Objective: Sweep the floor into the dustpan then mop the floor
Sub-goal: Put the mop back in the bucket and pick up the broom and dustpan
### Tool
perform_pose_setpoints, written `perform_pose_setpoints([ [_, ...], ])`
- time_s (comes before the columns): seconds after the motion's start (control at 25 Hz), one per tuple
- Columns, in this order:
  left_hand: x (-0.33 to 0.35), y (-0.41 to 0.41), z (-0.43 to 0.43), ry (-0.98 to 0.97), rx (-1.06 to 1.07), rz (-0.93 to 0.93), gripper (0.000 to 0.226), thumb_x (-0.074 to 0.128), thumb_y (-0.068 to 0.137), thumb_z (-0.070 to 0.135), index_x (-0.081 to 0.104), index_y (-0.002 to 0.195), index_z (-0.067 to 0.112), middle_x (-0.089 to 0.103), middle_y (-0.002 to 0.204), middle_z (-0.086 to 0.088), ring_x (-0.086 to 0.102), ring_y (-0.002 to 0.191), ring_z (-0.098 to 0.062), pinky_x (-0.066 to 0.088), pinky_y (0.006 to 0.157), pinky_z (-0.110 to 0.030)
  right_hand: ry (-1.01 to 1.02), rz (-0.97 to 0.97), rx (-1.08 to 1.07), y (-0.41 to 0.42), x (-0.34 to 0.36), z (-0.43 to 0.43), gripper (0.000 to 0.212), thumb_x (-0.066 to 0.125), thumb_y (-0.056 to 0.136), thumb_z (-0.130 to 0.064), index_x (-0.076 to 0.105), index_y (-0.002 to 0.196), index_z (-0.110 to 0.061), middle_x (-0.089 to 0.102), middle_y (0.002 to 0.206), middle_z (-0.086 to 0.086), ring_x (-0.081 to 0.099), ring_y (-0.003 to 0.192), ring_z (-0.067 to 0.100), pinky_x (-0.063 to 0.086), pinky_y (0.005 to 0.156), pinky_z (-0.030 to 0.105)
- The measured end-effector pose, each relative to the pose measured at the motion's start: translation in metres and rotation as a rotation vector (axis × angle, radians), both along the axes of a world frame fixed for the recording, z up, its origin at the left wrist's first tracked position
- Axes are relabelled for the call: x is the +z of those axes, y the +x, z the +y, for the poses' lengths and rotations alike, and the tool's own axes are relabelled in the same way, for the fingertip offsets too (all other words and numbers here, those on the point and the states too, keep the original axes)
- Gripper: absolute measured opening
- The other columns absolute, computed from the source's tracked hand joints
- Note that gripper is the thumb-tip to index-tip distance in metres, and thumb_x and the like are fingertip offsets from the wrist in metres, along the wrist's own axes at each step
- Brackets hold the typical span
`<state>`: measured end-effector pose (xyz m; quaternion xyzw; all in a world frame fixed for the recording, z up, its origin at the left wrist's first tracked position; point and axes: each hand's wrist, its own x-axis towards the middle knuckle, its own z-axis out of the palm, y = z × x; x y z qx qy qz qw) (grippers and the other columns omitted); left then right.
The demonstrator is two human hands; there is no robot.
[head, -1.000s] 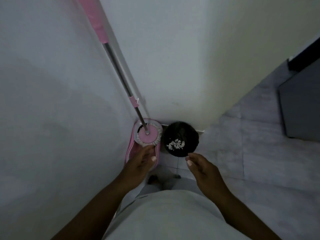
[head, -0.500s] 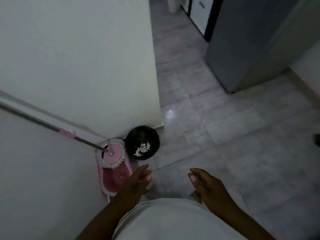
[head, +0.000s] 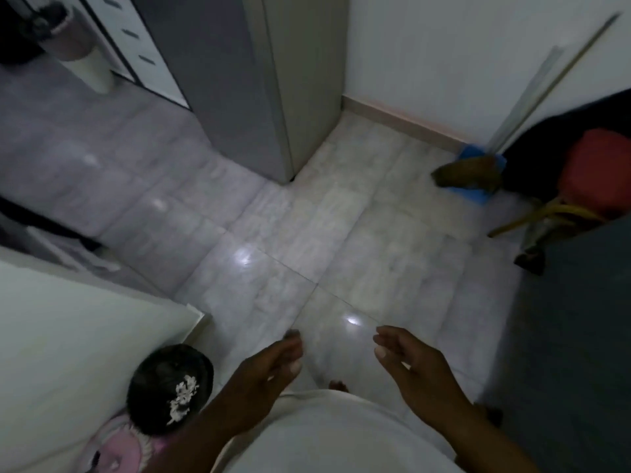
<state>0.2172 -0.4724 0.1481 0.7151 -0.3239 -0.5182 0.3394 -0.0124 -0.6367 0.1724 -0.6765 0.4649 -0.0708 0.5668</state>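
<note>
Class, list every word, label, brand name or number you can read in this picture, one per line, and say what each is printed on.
No text can be read anywhere in this view.
The black bin, pink mop bucket, grey cabinet, blue dustpan and red object show no visible lettering. The picture is dim and blurred, so any small print would be lost.

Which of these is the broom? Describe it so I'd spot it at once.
Start at the tall grey cabinet in the middle and follow the white wall to its right down to the floor. There the long-handled brown-bristled broom leans on that wall, its head over a blue plastic dustpan. It is the only bristly brown thing, beside a rounded red object.
</note>
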Motion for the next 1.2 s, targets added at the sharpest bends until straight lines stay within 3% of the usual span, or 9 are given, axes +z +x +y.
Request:
perform_pose_setpoints([
  [0.28, 0.025, 0.026, -0.201, -0.161, -0.296, 0.075, 0.034, 0.056, 0.098, 0.029, 0.051, 0.129, 0.041, 0.063, 0.123, 0.024, 0.057, 0.117, 0.006, 0.046, 0.094, -0.01, -0.008, 0.052, -0.284, 0.005, 0.002, -0.083, 0.021, 0.062, 0.091, -0.03, 0.06, 0.109, -0.042, 0.069, 0.105, -0.023, 0.06, 0.1, -0.012, 0.043, 0.082, 0.004],
  [0.6, 0.032, 0.031, -0.388, -0.088, -0.64, 0.106, 0.033, 0.054, 0.099, 0.031, 0.046, 0.123, 0.052, 0.06, 0.124, 0.027, 0.054, 0.118, 0.009, 0.047, 0.096, -0.014, 0.056, 0.095, -0.615, -0.006, 0.006, -0.172, 0.019, 0.058, 0.094, -0.033, 0.06, 0.111, -0.042, 0.067, 0.102, -0.027, 0.054, 0.097, -0.021, 0.04, 0.074, -0.003],
  [0.68, 0.026, 0.02, -0.429, -0.074, -0.702, 0.078, 0.033, 0.054, 0.099, 0.032, 0.046, 0.125, 0.05, 0.059, 0.123, 0.028, 0.054, 0.117, 0.01, 0.046, 0.097, -0.012, 0.06, 0.074, -0.664, -0.015, 0.001, -0.206, 0.02, 0.058, 0.094, -0.031, 0.06, 0.111, -0.041, 0.069, 0.103, -0.024, 0.059, 0.099, -0.015, 0.043, 0.078, 0.002],
  [0.76, 0.02, 0.006, -0.474, -0.051, -0.708, 0.056, 0.034, 0.055, 0.098, 0.032, 0.047, 0.129, 0.044, 0.059, 0.123, 0.026, 0.055, 0.115, 0.01, 0.046, 0.097, -0.012, 0.069, 0.036, -0.681, -0.028, -0.001, -0.253, 0.021, 0.057, 0.094, -0.031, 0.059, 0.111, -0.044, 0.068, 0.106, -0.027, 0.06, 0.103, -0.011, 0.046, 0.083, 0.006],
  [0.84, 0.018, -0.008, -0.511, -0.03, -0.698, 0.032, 0.035, 0.054, 0.098, 0.032, 0.046, 0.131, 0.042, 0.06, 0.123, 0.026, 0.055, 0.115, 0.011, 0.046, 0.095, -0.01, 0.056, 0.002, -0.669, -0.046, -0.001, -0.307, 0.02, 0.057, 0.095, -0.031, 0.059, 0.108, -0.045, 0.065, 0.105, -0.035, 0.058, 0.101, -0.015, 0.044, 0.079, 0.002],
  [1.0, 0.019, -0.04, -0.569, 0.021, -0.612, 0.02, 0.033, 0.058, 0.097, 0.029, 0.05, 0.125, 0.045, 0.065, 0.118, 0.025, 0.057, 0.114, 0.009, 0.048, 0.091, -0.01, 0.047, -0.062, -0.627, -0.079, 0.008, -0.413, 0.025, 0.058, 0.094, -0.031, 0.058, 0.117, -0.039, 0.066, 0.109, -0.024, 0.061, 0.097, -0.012, 0.046, 0.072, 0.004],
  [1.2, 0.013, -0.066, -0.652, 0.065, -0.576, 0.013, 0.035, 0.059, 0.096, 0.031, 0.052, 0.128, 0.043, 0.065, 0.119, 0.027, 0.058, 0.114, 0.007, 0.049, 0.096, -0.017, 0.025, -0.051, -0.549, -0.107, 0.008, -0.533, 0.029, 0.055, 0.094, -0.039, 0.054, 0.124, -0.038, 0.062, 0.117, -0.023, 0.057, 0.108, -0.009, 0.046, 0.091, 0.011],
])
